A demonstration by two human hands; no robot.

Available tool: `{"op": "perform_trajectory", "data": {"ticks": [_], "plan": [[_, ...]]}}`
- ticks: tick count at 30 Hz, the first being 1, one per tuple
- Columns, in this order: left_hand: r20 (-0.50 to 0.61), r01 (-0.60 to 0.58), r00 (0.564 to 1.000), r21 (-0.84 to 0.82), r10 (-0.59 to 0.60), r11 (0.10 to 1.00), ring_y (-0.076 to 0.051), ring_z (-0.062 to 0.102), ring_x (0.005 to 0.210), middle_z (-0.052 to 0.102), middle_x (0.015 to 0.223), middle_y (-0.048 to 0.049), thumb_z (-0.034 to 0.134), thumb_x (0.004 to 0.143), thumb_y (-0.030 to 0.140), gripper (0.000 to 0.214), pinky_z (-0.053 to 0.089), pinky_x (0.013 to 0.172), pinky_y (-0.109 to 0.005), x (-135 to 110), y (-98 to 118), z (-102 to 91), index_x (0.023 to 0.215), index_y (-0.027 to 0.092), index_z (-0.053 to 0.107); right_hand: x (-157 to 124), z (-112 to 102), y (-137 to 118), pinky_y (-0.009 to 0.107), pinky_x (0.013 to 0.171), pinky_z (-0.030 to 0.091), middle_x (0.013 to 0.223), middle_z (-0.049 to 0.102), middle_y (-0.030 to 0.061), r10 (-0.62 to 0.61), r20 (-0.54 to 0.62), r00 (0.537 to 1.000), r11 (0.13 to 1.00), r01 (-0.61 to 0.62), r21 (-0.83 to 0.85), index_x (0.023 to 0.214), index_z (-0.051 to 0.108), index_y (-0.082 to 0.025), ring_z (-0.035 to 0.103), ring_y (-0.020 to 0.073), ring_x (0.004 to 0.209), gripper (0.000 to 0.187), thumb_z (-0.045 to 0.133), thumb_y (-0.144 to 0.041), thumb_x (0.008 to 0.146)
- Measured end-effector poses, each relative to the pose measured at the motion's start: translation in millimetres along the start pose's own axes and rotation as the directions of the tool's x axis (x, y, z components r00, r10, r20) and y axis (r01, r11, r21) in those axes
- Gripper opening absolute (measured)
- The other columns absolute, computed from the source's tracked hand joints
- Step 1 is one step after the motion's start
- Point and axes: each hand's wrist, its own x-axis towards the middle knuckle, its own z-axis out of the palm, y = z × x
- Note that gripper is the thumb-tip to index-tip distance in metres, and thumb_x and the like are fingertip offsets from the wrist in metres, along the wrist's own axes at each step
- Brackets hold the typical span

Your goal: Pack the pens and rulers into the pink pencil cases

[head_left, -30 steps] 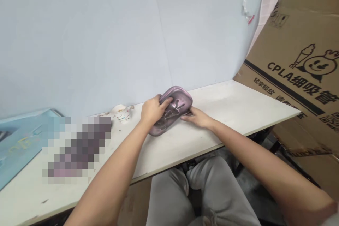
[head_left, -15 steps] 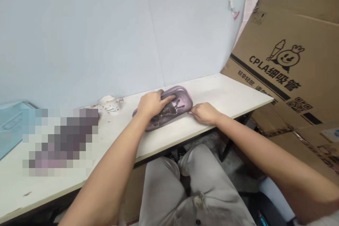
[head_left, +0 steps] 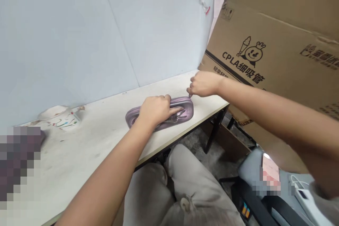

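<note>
At the far left of the frame, a painted white bowl (head_left: 59, 117) sits on the table (head_left: 79, 152), well apart from your hands. Toward the middle, your left hand (head_left: 153, 111) bears down on a flat mauve pouch (head_left: 186, 113), its fingers curled over the far edge, pinning the pouch to the table near the front edge. Just right of that, your right hand (head_left: 203, 84) is bunched at the pouch's right end, with the fingertips (head_left: 190, 93) pinched together. It may be on a zip pull, though the view is too poor to say whether it has hold of anything. You seem to be working that end, so the next move calls for a sure pinch there while the left hand stays firm. A printed cardboard box (head_left: 254, 31) fills the upper right.
</note>
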Motion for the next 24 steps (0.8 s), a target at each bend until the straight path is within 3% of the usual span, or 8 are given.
{"op": "perform_trajectory", "data": {"ticks": [2,4,9,12,19,24], "plan": [[-0.010,0.009,1.000,-0.005,-0.009,1.000,-0.031,0.061,0.082,0.066,0.086,-0.0173,0.024,0.073,0.075,0.079,0.040,0.068,-0.035,3.3,2.1,2.6,0.096,0.009,0.061,21.5,-11.4,3.3,0.033,0.068,0.036,0.062,0.064,0.0059,-0.065,0.001,0.998,0.998,0.065,0.008,0.062,0.063,-0.016,0.060,0.0193,0.078,0.025,0.051,-0.027,0.081],[-0.003,0.044,0.999,-0.012,-0.044,0.999,-0.031,0.061,0.083,0.066,0.086,-0.0172,0.024,0.073,0.075,0.079,0.040,0.069,-0.035,4.6,3.2,4.8,0.095,0.009,0.062,47.1,-18.0,0.2,0.035,0.071,0.037,0.059,0.061,0.0026,-0.113,-0.077,0.991,0.989,0.120,0.090,0.054,0.058,-0.015,0.059,0.0191,0.083,0.032,0.052,-0.031,0.080],[-0.006,0.190,0.982,-0.065,-0.191,0.980,-0.030,0.061,0.084,0.066,0.083,-0.0149,0.016,0.081,0.066,0.074,0.040,0.070,-0.037,1.2,5.3,8.0,0.085,0.012,0.066,92.5,-13.9,-16.3,0.034,0.074,0.038,0.057,0.056,-0.0016,-0.031,-0.279,0.960,0.937,0.125,0.327,0.055,0.056,-0.015,0.057,0.0173,0.093,0.048,0.031,-0.037,0.089],[-0.041,0.225,0.972,-0.124,-0.232,0.966,-0.030,0.061,0.086,0.066,0.084,-0.0148,0.012,0.087,0.055,0.069,0.040,0.072,-0.038,-2.2,6.8,9.4,0.086,0.012,0.066,88.9,-4.0,-21.2,0.035,0.074,0.039,0.061,0.057,-0.0012,0.046,-0.302,0.952,0.921,0.077,0.383,0.057,0.057,-0.015,0.057,0.0183,0.095,0.049,0.027,-0.036,0.090],[-0.101,0.197,0.970,-0.207,-0.221,0.958,-0.030,0.057,0.095,0.064,0.093,-0.0140,0.015,0.089,0.040,0.056,0.037,0.079,-0.040,-11.6,11.8,9.6,0.094,0.011,0.062,46.8,19.5,-22.4,0.034,0.077,0.042,0.066,0.060,0.0009,0.118,-0.217,0.969,0.877,0.001,0.480,0.061,0.057,-0.015,0.058,0.0227,0.096,0.038,0.039,-0.036,0.087],[-0.099,0.294,0.941,-0.228,-0.322,0.928,-0.028,0.054,0.101,0.062,0.094,-0.0109,0.015,0.087,0.041,0.054,0.035,0.084,-0.038,-18.6,6.5,10.5,0.094,0.012,0.060,32.8,9.0,-49.2,0.034,0.080,0.042,0.075,0.062,0.0022,0.118,-0.113,0.986,0.885,-0.053,0.463,0.072,0.059,-0.015,0.058,0.0253,0.099,0.028,0.050,-0.040,0.081]]}}
